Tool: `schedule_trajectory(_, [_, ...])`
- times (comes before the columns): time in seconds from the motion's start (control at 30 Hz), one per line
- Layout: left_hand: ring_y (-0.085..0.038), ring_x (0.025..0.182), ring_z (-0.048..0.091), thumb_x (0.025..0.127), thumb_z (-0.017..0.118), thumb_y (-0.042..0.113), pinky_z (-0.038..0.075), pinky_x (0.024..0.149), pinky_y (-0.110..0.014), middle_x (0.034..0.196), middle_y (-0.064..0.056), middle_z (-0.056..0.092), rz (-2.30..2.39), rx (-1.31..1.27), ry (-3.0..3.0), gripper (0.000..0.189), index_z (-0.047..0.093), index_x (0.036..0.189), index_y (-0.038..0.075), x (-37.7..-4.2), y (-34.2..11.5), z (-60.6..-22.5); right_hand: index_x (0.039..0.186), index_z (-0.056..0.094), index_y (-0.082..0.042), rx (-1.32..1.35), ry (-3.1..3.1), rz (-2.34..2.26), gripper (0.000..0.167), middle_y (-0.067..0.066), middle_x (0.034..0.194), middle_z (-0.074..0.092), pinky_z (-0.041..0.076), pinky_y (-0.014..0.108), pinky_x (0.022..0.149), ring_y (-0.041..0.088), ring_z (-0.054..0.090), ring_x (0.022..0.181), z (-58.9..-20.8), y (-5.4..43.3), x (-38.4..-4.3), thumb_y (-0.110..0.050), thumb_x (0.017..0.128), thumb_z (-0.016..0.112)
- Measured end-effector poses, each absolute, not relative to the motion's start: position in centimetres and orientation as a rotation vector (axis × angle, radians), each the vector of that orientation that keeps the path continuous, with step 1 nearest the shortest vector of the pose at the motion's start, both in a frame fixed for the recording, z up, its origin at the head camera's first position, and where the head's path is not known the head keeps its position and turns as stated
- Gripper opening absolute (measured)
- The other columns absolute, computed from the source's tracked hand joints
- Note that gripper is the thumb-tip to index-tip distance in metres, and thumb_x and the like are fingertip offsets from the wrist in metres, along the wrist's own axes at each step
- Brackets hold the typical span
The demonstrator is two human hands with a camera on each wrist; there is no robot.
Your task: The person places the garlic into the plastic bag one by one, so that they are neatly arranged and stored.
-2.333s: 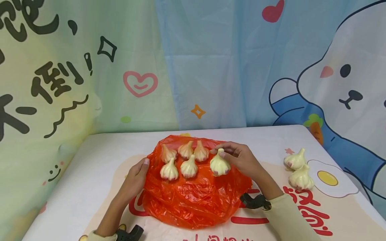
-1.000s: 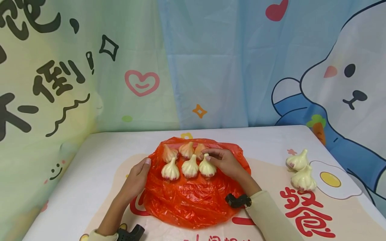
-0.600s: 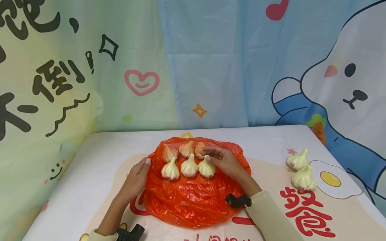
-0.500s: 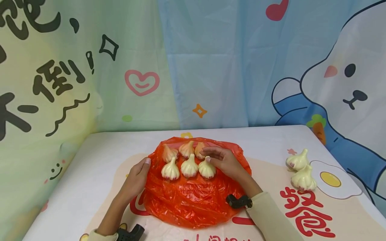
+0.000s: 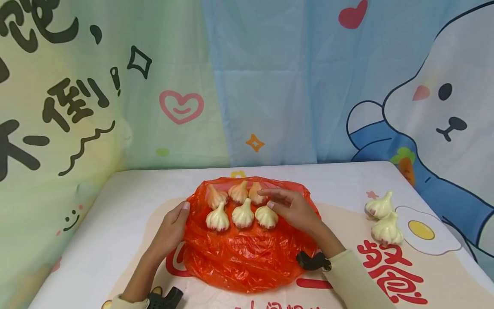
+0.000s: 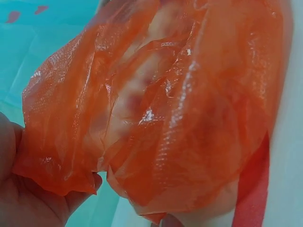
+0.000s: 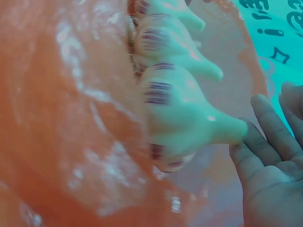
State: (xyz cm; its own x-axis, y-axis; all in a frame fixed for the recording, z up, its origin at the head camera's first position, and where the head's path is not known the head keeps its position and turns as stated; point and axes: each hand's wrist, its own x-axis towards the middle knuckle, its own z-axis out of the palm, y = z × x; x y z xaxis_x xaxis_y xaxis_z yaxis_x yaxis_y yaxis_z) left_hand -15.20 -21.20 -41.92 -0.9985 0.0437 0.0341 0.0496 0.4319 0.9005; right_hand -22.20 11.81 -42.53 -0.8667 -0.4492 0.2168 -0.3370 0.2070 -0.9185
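Note:
A red plastic bag (image 5: 247, 257) lies spread on the table, its mouth toward the back. Three pale garlic bulbs (image 5: 242, 214) stand in a front row on it, and three more show orange through the film behind them. My left hand (image 5: 171, 229) pinches the bag's left edge between thumb and fingers; the left wrist view shows the film (image 6: 52, 165) gripped there. Close to the stem of the rightmost front bulb (image 7: 177, 111), my right hand (image 5: 295, 212) has its fingers extended and holds nothing.
Two more garlic bulbs (image 5: 386, 229) lie together on the right of the printed tablecloth (image 5: 332, 180). A patterned curtain (image 5: 270, 98) hangs behind the table. Each wrist wears a black camera.
My right hand brought a garlic bulb leftward onto the bag, set it at the right end of the front row and let go, then drew slightly right. The left hand kept its hold.

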Motion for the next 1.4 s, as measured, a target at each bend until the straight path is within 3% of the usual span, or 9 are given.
schedule_trajectory(0.23, [-0.028,0.099,0.060,0.107,0.032,0.040,0.054,0.086,-0.039,0.123,-0.016,0.059,-1.710,-0.072,-2.642,0.050,0.045,0.142,0.008,-15.2,-21.3,-41.8,0.125,0.066,-0.013,-0.829,2.402,-1.755,0.029,0.001,0.125,0.063,0.050,0.037,0.093,0.026,0.055,0.121,-41.7,13.0,-21.3,-0.011,0.097,0.061])
schedule_trajectory(0.4, [-0.028,0.099,0.061,0.106,0.032,0.043,0.055,0.084,-0.038,0.124,-0.015,0.059,-1.702,-0.057,-2.647,0.051,0.043,0.144,0.010,-15.3,-21.4,-41.7,0.122,0.068,-0.016,-0.855,2.469,-1.748,0.027,-0.003,0.119,0.066,0.052,0.033,0.090,0.022,0.057,0.117,-41.5,14.4,-20.6,-0.011,0.097,0.061])
schedule_trajectory(0.6, [-0.030,0.099,0.061,0.106,0.032,0.044,0.055,0.084,-0.037,0.123,-0.016,0.059,-1.689,-0.091,-2.637,0.053,0.043,0.144,0.010,-15.5,-21.6,-41.8,0.122,0.066,-0.006,-0.882,2.532,-1.863,0.028,0.006,0.120,0.066,0.054,0.032,0.083,0.033,0.060,0.110,-41.0,16.7,-20.3,-0.002,0.095,0.060])
schedule_trajectory(0.93, [-0.029,0.099,0.061,0.106,0.033,0.042,0.055,0.084,-0.037,0.124,-0.016,0.059,-1.686,-0.080,-2.634,0.052,0.043,0.145,0.009,-15.5,-21.7,-41.6,0.124,0.065,-0.007,-0.721,2.832,-1.776,0.029,0.007,0.120,0.066,0.050,0.020,0.084,0.004,0.060,0.108,-39.8,20.5,-18.8,-0.010,0.096,0.062])
schedule_trajectory(1.13, [-0.028,0.095,0.061,0.106,0.033,0.040,0.055,0.084,-0.036,0.118,-0.017,0.060,-1.714,-0.090,-2.612,0.050,0.046,0.142,0.008,-15.5,-21.7,-41.7,0.127,0.064,-0.009,-0.631,2.938,-1.692,0.031,0.006,0.121,0.066,0.048,0.016,0.083,0.000,0.059,0.109,-40.1,22.8,-17.7,-0.011,0.096,0.063])
schedule_trajectory(1.27, [-0.027,0.094,0.061,0.106,0.033,0.041,0.056,0.082,-0.035,0.117,-0.017,0.061,-1.732,-0.073,-2.620,0.049,0.047,0.141,0.009,-15.3,-21.7,-41.8,0.126,0.063,-0.009,-0.556,3.013,-1.660,0.032,0.002,0.118,0.068,0.037,0.014,0.098,-0.002,0.060,0.107,-40.8,25.0,-16.7,-0.008,0.094,0.064])
schedule_trajectory(1.37, [-0.027,0.093,0.061,0.106,0.033,0.040,0.056,0.081,-0.034,0.115,-0.017,0.061,-1.734,-0.082,-2.617,0.048,0.048,0.140,0.009,-15.3,-21.7,-42.0,0.127,0.063,-0.008,-0.474,3.057,-1.661,0.034,-0.004,0.118,0.068,0.035,0.011,0.098,-0.004,0.054,0.115,-41.2,26.7,-16.2,-0.006,0.094,0.064])
schedule_trajectory(1.4, [-0.027,0.093,0.061,0.107,0.033,0.039,0.056,0.081,-0.034,0.115,-0.016,0.061,-1.733,-0.087,-2.614,0.048,0.048,0.140,0.008,-15.3,-21.7,-42.0,0.128,0.062,-0.007,-0.441,3.067,-1.674,0.034,-0.005,0.118,0.067,0.040,0.011,0.092,-0.004,0.054,0.115,-41.2,27.2,-16.0,-0.005,0.094,0.064])
